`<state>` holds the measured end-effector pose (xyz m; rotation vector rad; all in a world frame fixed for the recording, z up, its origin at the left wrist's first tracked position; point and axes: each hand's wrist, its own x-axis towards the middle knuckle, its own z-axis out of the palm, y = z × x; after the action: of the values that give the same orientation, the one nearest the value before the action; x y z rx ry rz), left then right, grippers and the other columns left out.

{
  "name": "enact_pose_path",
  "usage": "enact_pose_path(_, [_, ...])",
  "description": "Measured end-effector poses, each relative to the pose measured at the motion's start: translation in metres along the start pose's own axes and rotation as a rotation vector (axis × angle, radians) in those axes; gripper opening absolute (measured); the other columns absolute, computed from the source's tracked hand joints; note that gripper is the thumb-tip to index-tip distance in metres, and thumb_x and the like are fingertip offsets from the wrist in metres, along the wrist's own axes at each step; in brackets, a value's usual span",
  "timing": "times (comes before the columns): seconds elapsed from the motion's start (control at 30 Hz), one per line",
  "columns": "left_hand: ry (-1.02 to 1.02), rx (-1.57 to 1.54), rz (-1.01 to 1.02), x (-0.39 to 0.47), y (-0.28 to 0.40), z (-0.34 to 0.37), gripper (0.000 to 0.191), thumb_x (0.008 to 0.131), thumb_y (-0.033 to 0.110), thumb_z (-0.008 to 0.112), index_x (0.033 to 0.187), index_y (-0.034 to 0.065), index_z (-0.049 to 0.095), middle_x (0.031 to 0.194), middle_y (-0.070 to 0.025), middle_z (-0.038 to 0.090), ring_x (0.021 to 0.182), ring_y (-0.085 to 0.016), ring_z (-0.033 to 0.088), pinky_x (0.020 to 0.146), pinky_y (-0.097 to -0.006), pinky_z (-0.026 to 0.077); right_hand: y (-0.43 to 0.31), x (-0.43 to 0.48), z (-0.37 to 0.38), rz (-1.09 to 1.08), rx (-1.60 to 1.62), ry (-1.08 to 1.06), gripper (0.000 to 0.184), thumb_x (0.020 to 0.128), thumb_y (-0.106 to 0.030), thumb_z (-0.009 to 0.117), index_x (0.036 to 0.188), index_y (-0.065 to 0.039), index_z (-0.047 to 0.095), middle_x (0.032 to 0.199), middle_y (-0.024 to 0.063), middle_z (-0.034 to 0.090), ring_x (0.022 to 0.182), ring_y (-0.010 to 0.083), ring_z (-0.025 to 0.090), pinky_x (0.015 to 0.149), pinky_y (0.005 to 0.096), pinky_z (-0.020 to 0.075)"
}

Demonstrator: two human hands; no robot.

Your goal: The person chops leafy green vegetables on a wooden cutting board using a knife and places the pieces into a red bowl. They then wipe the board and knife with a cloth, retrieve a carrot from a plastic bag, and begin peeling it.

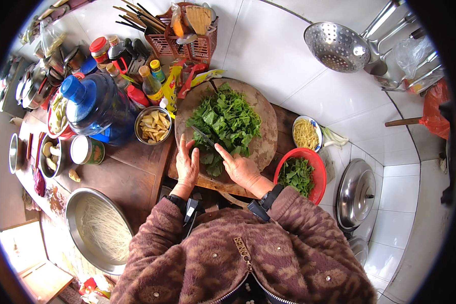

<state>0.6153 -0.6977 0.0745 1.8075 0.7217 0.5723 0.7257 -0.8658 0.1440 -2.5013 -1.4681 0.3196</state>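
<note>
A round wooden chopping board [264,114] carries a heap of chopped leafy greens [228,114]. My right hand [245,171] grips a knife, its index finger stretched along the top; the handle is hidden under the palm. The dark blade [203,135] points up and left and lies against the greens' near left side. My left hand [187,165] is at the board's left near edge, fingers apart and holding nothing, just left of some loose leaves. Right of the board stands a red plastic bowl [324,174] with more cut greens [297,174].
Left of the board are a metal bowl of potato pieces [154,127], a large blue water bottle [98,110] and several seasoning bottles [151,83]. A basin of soaking noodles [102,228] sits nearer. At right are shredded ginger [306,133], scallions [334,137] and a pot lid [356,193].
</note>
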Motion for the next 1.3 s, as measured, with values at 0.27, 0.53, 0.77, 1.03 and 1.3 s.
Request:
enact_pose_path(0.27, [0.037,-0.471,-0.115,-0.014,0.0,-0.022,0.051,0.101,0.021,0.048,0.147,0.0051,0.033,0.14,-0.0145,0.048,0.13,-0.021,0.043,0.111,-0.0334,0.029,0.001,-0.01,-0.019,-0.061,0.075,0.121,0.071,0.091,-0.023,0.059,0.152,-0.031,0.023,0.073,0.0092,0.057,0.054,0.0272,0.058,0.047,0.0388,0.0499])
enact_pose_path(0.53, [0.173,-0.553,-0.119,-0.02,-0.018,-0.039,0.045,0.101,0.017,0.048,0.143,0.0032,0.039,0.139,-0.0151,0.05,0.129,-0.022,0.046,0.111,-0.0345,0.032,-0.014,-0.037,-0.011,-0.17,-0.077,0.03,0.075,0.089,-0.021,0.061,0.153,-0.032,0.023,0.067,0.0075,0.048,0.048,0.0258,0.053,0.042,0.0391,0.0473])
enact_pose_path(0.77, [0.136,-0.468,-0.091,-0.022,-0.014,-0.029,0.052,0.1,0.017,0.049,0.147,0.0043,0.032,0.147,-0.0141,0.041,0.135,-0.024,0.038,0.113,-0.0369,0.027,-0.006,-0.04,0.001,-0.154,-0.034,0.027,0.073,0.09,-0.02,0.062,0.152,-0.028,0.025,0.069,0.0068,0.051,0.052,0.0242,0.056,0.045,0.0357,0.0505])
enact_pose_path(1.03, [0.073,0.035,0.125,0.005,-0.006,0.008,0.069,0.097,0.028,0.051,0.151,0.0015,0.018,0.155,-0.0204,0.024,0.143,-0.035,0.024,0.117,-0.0427,0.016,0.057,-0.045,-0.037,0.051,0.133,0.407,0.068,0.089,-0.019,0.062,0.149,-0.022,0.031,0.081,0.0063,0.062,0.062,0.0201,0.062,0.052,0.034,0.0529])
enact_pose_path(1.3, [0.159,0.277,0.218,0.09,0.005,0.061,0.073,0.095,0.051,0.045,0.15,0.0067,0.027,0.15,-0.0237,0.03,0.139,-0.04,0.027,0.115,-0.0479,0.018,0.117,-0.006,-0.02,0.531,0.117,0.283,0.049,0.088,-0.024,0.06,0.133,-0.012,0.045,0.092,0.0186,0.068,0.078,0.0381,0.065,0.065,0.0476,0.0521])
